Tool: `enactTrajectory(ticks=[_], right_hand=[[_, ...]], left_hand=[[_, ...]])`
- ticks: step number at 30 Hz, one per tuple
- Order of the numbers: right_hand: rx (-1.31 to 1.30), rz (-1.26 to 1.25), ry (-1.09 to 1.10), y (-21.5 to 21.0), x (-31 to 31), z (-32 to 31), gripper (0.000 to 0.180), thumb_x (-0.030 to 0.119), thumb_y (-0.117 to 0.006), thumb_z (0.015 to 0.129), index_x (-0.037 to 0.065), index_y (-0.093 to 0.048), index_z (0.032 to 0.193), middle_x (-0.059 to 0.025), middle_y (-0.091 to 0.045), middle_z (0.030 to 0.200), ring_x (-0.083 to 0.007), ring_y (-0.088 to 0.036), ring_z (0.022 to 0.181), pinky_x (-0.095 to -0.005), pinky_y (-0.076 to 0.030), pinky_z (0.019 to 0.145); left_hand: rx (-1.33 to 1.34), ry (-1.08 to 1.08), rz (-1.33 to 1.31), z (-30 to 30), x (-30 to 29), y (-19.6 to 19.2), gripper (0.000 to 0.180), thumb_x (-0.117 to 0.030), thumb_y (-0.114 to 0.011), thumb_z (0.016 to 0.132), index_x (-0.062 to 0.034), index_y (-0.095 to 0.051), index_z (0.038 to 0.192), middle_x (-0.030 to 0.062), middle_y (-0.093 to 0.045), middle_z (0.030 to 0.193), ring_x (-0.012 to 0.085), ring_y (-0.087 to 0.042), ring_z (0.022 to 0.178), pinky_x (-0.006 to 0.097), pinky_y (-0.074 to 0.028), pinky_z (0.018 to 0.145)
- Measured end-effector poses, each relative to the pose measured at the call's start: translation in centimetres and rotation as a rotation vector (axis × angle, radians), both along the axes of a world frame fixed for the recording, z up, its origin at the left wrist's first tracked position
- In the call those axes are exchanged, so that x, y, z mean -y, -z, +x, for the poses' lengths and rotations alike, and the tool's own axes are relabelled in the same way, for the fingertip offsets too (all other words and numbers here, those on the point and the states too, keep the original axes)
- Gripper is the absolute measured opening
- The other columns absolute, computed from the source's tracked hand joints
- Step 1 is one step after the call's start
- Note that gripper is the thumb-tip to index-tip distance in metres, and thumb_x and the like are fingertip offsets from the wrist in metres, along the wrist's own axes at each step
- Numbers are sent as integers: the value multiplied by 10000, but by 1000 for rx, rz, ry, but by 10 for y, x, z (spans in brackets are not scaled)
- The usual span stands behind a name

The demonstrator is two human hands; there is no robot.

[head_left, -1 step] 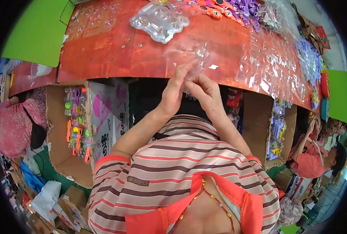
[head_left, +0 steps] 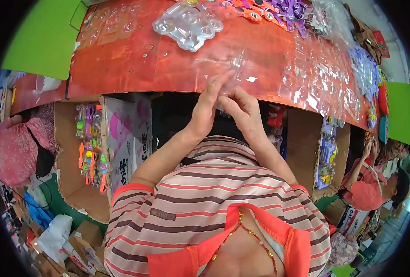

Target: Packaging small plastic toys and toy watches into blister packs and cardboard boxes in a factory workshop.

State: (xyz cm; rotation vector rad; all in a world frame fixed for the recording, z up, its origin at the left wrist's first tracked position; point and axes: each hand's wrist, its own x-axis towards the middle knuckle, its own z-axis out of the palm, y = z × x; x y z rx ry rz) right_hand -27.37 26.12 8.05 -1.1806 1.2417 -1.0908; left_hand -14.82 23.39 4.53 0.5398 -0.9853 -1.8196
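Observation:
At the table's near edge, my left hand (head_left: 207, 109) and my right hand (head_left: 244, 109) meet around a clear plastic blister shell (head_left: 237, 64). My left fingers are straight and pressed together along its left side. The right thumb and bent fingers pinch its lower part. The shell stands out past my fingertips, over the red table (head_left: 136, 60); its lower end is mostly hidden by my hands. Farther off on the table lies a larger clear moulded tray (head_left: 188, 25).
Clear blister shells (head_left: 318, 76) cover the table's right side. Orange and purple toy watch straps (head_left: 290, 11) are heaped at the back. Open cardboard boxes with packed toys (head_left: 90, 143) stand left and right below the edge. Other people sit at both sides, one in pink (head_left: 23, 145).

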Motion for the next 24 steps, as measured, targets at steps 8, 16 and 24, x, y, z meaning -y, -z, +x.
enactTrajectory(ticks=[8, 16, 24], right_hand=[[154, 21, -41, 7, 0, -10, 156, 163, -628, 897, 34, -590, 818, 39, -539, 747, -55, -468, 724, -219, -377, 678], [257, 53, -88, 15, 3, -18, 167, 179, -662, 883, 14, -664, 901, 25, -558, 777, -68, -487, 755, -229, -394, 704], [302, 115, -71, 15, 3, -20, 118, 118, -655, 855, 1, -665, 851, 1, -595, 793, -89, -527, 756, -234, -409, 719]], left_hand=[[-46, -21, -22, -3, 2, 0, 542, -427, -283, 1028, -35, -444, 1366, 44, -453, 1361, 153, -436, 1220, 306, -337, 1014], [-10, 4, -6, -2, 6, -5, 614, -501, -258, 1008, -28, -437, 1358, 73, -465, 1362, 172, -441, 1221, 326, -336, 1030], [22, 57, 14, 0, 7, -1, 667, -551, -233, 998, -28, -423, 1366, 82, -459, 1366, 191, -454, 1217, 323, -354, 1014]])
